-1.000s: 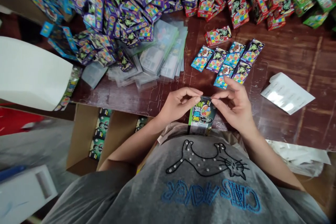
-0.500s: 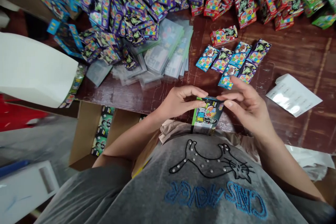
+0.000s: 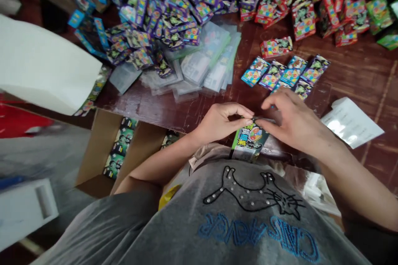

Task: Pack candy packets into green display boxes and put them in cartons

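Observation:
My left hand [image 3: 222, 120] pinches the top edge of a black and green printed candy box [image 3: 248, 138], held upright against the front of my shirt. At the same top edge is the thumb of my right hand [image 3: 289, 112], while its bent fingers stay raised and apart from the box. Just beyond the right hand lie several small blue and purple packets [image 3: 272, 73] in short rows. A single red packet [image 3: 276, 46] rests behind them.
Purple boxes [image 3: 161, 8] heap up at the back, with red boxes [image 3: 303, 18] and green boxes [image 3: 379, 12] to the right. Flat clear sleeves [image 3: 214, 60] lie in a stack. A white sheet [image 3: 353, 124] is at right. Below the table edge stands an open carton [image 3: 90, 161].
My right hand has shifted inward over the box top, its fingers curling and covering part of the nearest packets. The left hand keeps its pinch. The whole view has shifted slightly.

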The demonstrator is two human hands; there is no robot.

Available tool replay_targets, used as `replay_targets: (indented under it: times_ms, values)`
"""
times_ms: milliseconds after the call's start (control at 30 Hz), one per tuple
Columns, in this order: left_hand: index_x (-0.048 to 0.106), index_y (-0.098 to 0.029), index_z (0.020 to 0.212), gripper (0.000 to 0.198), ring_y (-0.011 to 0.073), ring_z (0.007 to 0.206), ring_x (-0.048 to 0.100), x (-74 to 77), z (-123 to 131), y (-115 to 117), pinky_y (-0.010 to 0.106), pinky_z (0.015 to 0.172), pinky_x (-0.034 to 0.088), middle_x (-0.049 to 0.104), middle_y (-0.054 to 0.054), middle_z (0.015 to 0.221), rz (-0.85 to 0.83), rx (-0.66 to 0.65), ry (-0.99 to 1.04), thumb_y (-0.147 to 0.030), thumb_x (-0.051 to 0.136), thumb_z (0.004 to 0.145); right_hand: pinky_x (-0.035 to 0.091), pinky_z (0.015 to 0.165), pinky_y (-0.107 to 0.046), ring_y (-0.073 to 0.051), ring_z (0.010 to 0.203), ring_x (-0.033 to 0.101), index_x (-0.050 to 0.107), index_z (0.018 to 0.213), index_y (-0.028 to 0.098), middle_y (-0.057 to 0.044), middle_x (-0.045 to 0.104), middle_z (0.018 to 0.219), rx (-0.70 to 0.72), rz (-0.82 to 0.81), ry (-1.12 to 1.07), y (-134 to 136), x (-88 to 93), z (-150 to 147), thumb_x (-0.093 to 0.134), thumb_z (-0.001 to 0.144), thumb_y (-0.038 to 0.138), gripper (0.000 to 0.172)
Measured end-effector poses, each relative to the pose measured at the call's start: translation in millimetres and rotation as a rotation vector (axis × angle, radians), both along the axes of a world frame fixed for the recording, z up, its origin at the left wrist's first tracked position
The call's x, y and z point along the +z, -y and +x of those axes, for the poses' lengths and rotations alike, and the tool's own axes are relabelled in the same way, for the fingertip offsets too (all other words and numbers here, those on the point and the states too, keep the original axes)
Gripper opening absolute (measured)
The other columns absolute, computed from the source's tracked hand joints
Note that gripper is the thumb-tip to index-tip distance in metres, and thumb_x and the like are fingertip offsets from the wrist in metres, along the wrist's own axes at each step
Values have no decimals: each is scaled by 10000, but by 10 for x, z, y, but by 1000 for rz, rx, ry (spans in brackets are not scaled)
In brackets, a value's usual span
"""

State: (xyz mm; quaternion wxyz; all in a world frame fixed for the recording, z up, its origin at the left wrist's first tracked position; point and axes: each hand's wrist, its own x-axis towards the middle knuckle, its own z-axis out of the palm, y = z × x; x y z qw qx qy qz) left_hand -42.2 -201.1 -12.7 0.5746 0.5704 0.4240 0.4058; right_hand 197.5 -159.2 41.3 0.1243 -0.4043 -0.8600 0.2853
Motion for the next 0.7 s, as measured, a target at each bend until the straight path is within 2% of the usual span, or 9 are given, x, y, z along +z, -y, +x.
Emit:
replay_targets:
  times_ms: [167, 267, 333, 400, 433, 533, 600, 667, 700]
  values:
    - [750, -199, 1171, 287, 211, 1144, 747, -126, -85, 279, 359, 1012, 597, 782, 105, 1233, 57, 84, 17, -374, 819, 955, 551, 937, -469, -290, 1064, 662, 733, 1087, 277, -81, 681, 1125, 162, 149, 12, -71, -86, -125, 621, 1068, 381, 154]
    - [702, -215, 1283, 356, 213, 1154, 731, -294, -332, 433, 357, 996, 599, 757, 103, 1241, 79, 304, 4, -417, 767, 997, 561, 1012, -500, -305, 1164, 676, 726, 1256, 283, -98, 701, 1242, 268, 129, -44, -287, -180, -445, 582, 1089, 419, 260]
    - [661, -233, 1342, 407, 200, 1136, 734, -389, -714, 510, 353, 993, 605, 753, 87, 1233, 88, 549, -3, -443, 756, 1006, 542, 1097, -534, -330, 1290, 654, 665, 1424, 267, -131, 679, 1406, 277, 165, -45, -450, -240, -743, 554, 1097, 439, 386]
    - [633, -262, 1348, 454, 194, 1095, 750, -470, -1261, 554, 361, 962, 626, 763, 63, 1211, 75, 814, -38, -484, 783, 981, 496, 1170, -592, -377, 1428, 586, 570, 1559, 236, -170, 596, 1584, 262, 251, 46, -609, -326, -1040, 555, 1088, 457, 521]
    - [647, -269, 1302, 451, 192, 1056, 762, -514, -1567, 557, 366, 934, 638, 773, 51, 1197, 55, 887, -91, -508, 809, 955, 463, 1201, -626, -403, 1495, 533, 513, 1612, 216, -188, 534, 1658, 269, 284, 117, -683, -384, -1170, 573, 1074, 476, 600]
    - [662, -265, 1229, 433, 177, 945, 770, -657, -2409, 493, 368, 870, 649, 790, 18, 1109, 35, 998, -213, -544, 820, 939, 354, 1280, -682, -443, 1617, 387, 369, 1696, 126, -248, 362, 1769, 281, 274, 273, -828, -584, -1458, 654, 989, 657, 929]
    - [652, -213, 1233, 449, 154, 913, 757, -719, -2779, 416, 367, 894, 643, 784, 3, 1065, 48, 1052, -314, -549, 788, 969, 315, 1304, -689, -460, 1623, 375, 389, 1677, 76, -273, 330, 1776, 235, 279, 287, -821, -699, -1572, 673, 921, 777, 1070]
    - [645, -163, 1262, 465, 166, 980, 750, -711, -2942, 335, 410, 984, 628, 775, 27, 1097, 85, 1090, -415, -528, 760, 997, 302, 1311, -685, -467, 1589, 429, 515, 1588, 52, -277, 413, 1732, 194, 332, 252, -727, -784, -1633, 685, 912, 783, 1009]
    - [648, -146, 1276, 469, 196, 1064, 742, -675, -2943, 294, 455, 1056, 604, 769, 58, 1153, 118, 1104, -480, -507, 764, 999, 312, 1310, -670, -451, 1553, 485, 590, 1518, 59, -265, 495, 1684, 188, 365, 227, -658, -818, -1642, 687, 944, 730, 888]
